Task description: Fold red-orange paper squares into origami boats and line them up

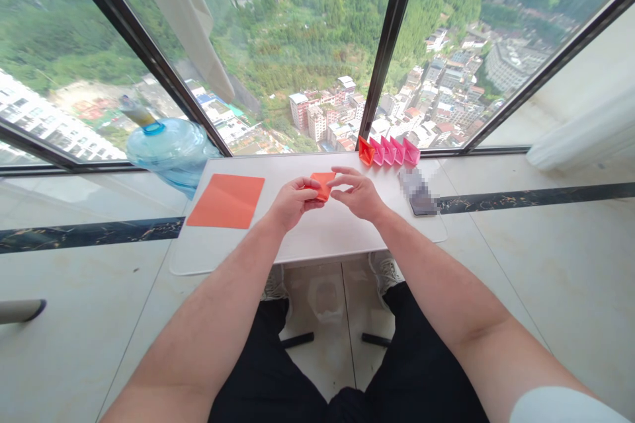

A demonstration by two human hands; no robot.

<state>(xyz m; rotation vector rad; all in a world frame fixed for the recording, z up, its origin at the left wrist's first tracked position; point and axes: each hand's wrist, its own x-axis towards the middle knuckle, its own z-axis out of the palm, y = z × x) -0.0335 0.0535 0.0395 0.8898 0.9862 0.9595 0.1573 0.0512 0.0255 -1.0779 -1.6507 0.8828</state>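
Note:
A small folded piece of orange paper [323,186] is held up over the middle of the low white table. My left hand [296,201] grips it from the left, thumb and fingers closed on its edge. At its right side is my right hand [358,194], with the fingers apart and curved and the fingertips at or close to the paper's edge; whether they touch it I cannot tell. Flat on the left of the table lies a stack or sheet of orange paper [227,201]. Several folded paper boats, pink ones [393,151] and an orange one [366,151], stand in a row at the back right.
The white table [307,238] stands against tall windows. A phone [423,201], partly blurred out, lies near its right edge. Behind the left corner is a big blue water bottle [171,149]. My legs and shoes are under the front edge, on a tiled floor [536,258].

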